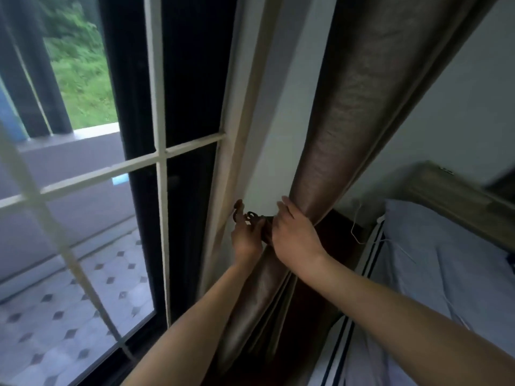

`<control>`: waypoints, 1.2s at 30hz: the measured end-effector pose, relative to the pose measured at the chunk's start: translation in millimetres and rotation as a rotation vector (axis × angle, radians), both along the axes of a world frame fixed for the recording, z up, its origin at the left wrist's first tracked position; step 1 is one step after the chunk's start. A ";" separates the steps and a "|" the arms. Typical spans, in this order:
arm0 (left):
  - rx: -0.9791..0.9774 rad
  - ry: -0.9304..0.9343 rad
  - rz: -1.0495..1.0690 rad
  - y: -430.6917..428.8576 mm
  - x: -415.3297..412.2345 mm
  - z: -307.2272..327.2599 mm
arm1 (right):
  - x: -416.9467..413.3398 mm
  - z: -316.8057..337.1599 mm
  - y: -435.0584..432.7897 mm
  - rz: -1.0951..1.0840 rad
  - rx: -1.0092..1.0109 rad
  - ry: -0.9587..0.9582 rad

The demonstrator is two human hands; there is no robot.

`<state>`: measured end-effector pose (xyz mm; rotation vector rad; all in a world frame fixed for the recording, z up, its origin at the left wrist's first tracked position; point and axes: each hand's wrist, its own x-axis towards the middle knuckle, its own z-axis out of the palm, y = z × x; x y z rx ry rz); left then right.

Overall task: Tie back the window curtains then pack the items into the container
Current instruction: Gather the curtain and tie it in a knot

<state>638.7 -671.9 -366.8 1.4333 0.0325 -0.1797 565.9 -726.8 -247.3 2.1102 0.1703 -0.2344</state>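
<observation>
Head view, close, facing down-forward at window (83, 176)

Left of the gathered curtain (345, 129), a narrow wall strip (274, 140) lies open up to the window frame (237, 121). Right of it, a bed (446, 260) crowds near. The left hand (246, 238), right hand (295, 235) and tieback (255, 217) block the curtain's waist.

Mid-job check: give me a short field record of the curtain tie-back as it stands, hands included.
curtain: brown sheeny fabric curtain, gathered to a narrow waist at hand height
tieback: dark looped tieback, on the curtain's window side, near the wall edge; cannot tell whether it is hooked
left hand: left hand pinches the tieback's loop
right hand: right hand grips the gathered curtain
nearby: white-barred window to the left; bed with pale blue bedding to the right
container: not in view
</observation>
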 end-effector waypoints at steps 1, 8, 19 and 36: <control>0.046 -0.022 0.017 0.7 -1.1 2.6 | 4.3 -1.0 0.0 -0.005 -0.009 0.013; 0.240 -0.102 0.044 1.9 8.1 3.5 | 19.4 -0.2 6.0 0.010 -0.101 0.026; 0.743 -0.477 -0.049 17.2 21.6 -27.3 | 28.6 -4.1 9.7 0.052 -0.087 -0.024; 1.118 -0.707 -0.257 44.8 2.4 -25.1 | -24.5 -32.8 6.3 0.397 0.908 -0.411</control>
